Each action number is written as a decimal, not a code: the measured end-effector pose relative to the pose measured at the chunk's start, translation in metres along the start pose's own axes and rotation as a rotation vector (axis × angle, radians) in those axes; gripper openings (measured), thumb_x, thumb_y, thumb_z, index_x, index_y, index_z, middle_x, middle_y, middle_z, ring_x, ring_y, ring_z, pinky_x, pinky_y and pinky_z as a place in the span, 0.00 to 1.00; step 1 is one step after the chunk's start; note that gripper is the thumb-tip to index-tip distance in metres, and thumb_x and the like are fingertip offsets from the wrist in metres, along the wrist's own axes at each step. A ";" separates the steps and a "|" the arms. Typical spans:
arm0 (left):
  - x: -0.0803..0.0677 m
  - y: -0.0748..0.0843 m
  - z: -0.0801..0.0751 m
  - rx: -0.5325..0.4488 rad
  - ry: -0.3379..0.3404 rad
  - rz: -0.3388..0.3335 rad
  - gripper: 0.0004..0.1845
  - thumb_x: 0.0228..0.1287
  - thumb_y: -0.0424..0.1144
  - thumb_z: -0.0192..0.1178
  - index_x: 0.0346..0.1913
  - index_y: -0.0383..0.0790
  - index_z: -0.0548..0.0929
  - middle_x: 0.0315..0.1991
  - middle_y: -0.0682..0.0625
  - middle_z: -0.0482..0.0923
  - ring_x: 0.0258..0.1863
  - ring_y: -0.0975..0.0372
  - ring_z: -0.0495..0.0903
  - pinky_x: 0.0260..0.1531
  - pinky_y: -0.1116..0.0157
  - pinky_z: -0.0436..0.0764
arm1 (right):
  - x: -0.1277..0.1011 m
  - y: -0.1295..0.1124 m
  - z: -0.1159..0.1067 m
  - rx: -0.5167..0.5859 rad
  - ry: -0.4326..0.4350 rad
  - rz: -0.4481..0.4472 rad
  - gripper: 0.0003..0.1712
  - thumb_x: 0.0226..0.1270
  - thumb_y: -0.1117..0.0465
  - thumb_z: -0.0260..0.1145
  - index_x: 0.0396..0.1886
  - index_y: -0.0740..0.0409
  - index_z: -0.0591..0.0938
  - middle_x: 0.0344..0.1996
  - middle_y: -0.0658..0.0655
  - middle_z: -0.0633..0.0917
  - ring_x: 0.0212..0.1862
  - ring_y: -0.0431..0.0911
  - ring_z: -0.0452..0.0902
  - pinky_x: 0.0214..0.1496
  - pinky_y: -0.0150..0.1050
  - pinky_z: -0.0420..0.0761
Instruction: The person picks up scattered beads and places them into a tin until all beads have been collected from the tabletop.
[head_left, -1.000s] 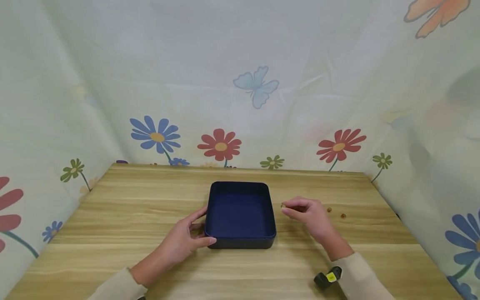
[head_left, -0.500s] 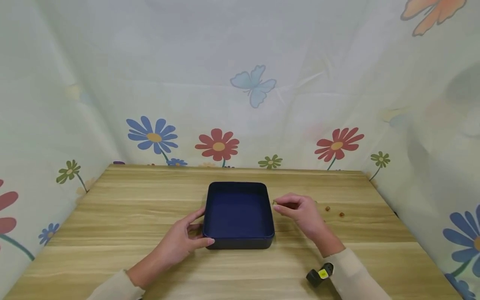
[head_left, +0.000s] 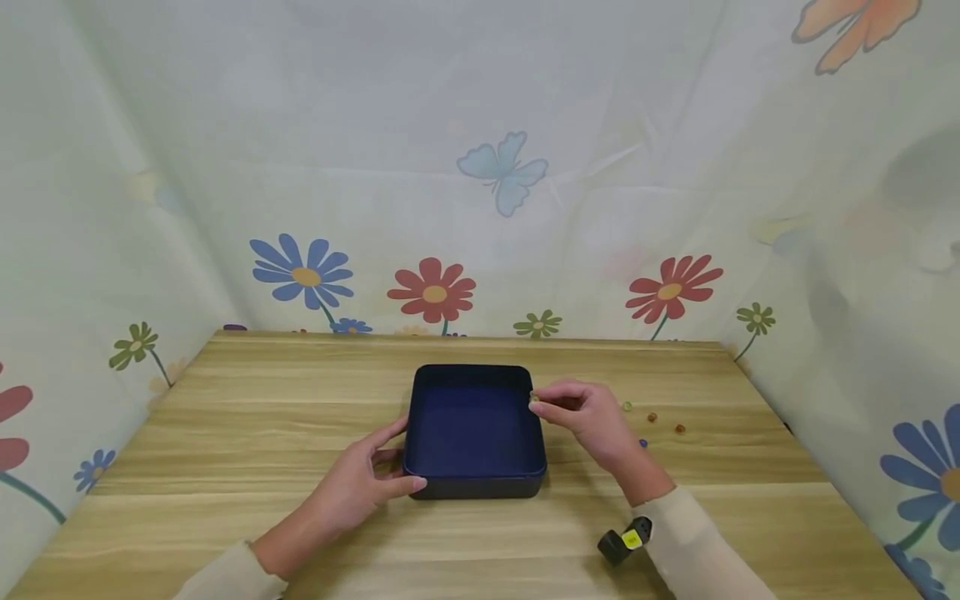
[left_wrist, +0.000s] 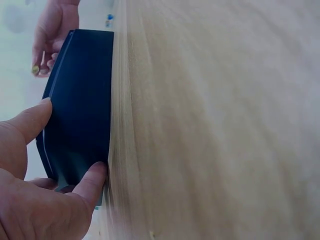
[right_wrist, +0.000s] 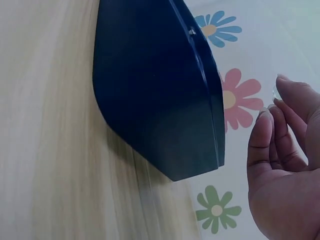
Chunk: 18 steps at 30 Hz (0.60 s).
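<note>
Pinching a small bead (head_left: 534,399) over the tray's (head_left: 476,482) rim, right hand (head_left: 583,414); left hand (head_left: 360,479) fingers grip its corner.

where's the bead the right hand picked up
In the head view the small bead is pinched in the right hand fingertips, right at the right rim of the dark blue tray, while the left hand holds the tray's near left corner.

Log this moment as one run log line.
left hand steadies blue tray | right hand pinches bead at tray rim | loose beads on table
</note>
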<state>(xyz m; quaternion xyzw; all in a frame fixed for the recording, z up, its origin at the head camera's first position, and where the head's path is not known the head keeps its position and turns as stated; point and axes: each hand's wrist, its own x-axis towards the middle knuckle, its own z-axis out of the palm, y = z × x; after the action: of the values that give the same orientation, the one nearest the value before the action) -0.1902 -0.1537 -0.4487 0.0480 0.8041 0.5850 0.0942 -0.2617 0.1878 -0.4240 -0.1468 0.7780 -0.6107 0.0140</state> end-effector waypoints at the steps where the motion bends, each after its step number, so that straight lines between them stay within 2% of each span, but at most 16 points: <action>1: 0.000 0.000 0.000 -0.001 -0.003 0.003 0.52 0.53 0.42 0.80 0.80 0.47 0.63 0.80 0.43 0.59 0.72 0.43 0.71 0.56 0.60 0.84 | 0.000 -0.001 0.001 0.005 -0.001 0.002 0.22 0.62 0.55 0.78 0.51 0.65 0.88 0.44 0.52 0.89 0.43 0.41 0.86 0.47 0.34 0.87; 8: -0.001 0.001 -0.001 -0.014 -0.012 -0.002 0.52 0.54 0.41 0.79 0.80 0.46 0.62 0.81 0.43 0.58 0.73 0.43 0.70 0.56 0.62 0.84 | 0.002 -0.009 0.004 -0.051 -0.013 -0.002 0.20 0.62 0.53 0.78 0.50 0.60 0.90 0.46 0.54 0.89 0.45 0.47 0.86 0.46 0.33 0.86; 13: -0.001 0.001 -0.001 -0.012 -0.016 0.001 0.52 0.55 0.40 0.79 0.80 0.45 0.61 0.81 0.42 0.58 0.72 0.43 0.71 0.55 0.61 0.85 | 0.003 -0.018 0.007 -0.091 -0.032 0.021 0.20 0.62 0.50 0.78 0.50 0.55 0.90 0.47 0.53 0.89 0.46 0.46 0.85 0.47 0.36 0.85; 18: 0.000 0.002 0.000 -0.017 -0.010 -0.009 0.52 0.54 0.40 0.79 0.80 0.46 0.62 0.80 0.44 0.59 0.72 0.44 0.71 0.55 0.61 0.85 | 0.005 -0.020 0.012 -0.091 -0.048 0.018 0.18 0.61 0.52 0.79 0.48 0.54 0.91 0.45 0.53 0.89 0.44 0.47 0.83 0.44 0.34 0.84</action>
<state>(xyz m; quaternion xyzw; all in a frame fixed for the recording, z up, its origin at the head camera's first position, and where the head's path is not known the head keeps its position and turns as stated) -0.1900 -0.1530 -0.4474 0.0467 0.7989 0.5910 0.1014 -0.2598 0.1706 -0.4070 -0.1551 0.8058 -0.5707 0.0316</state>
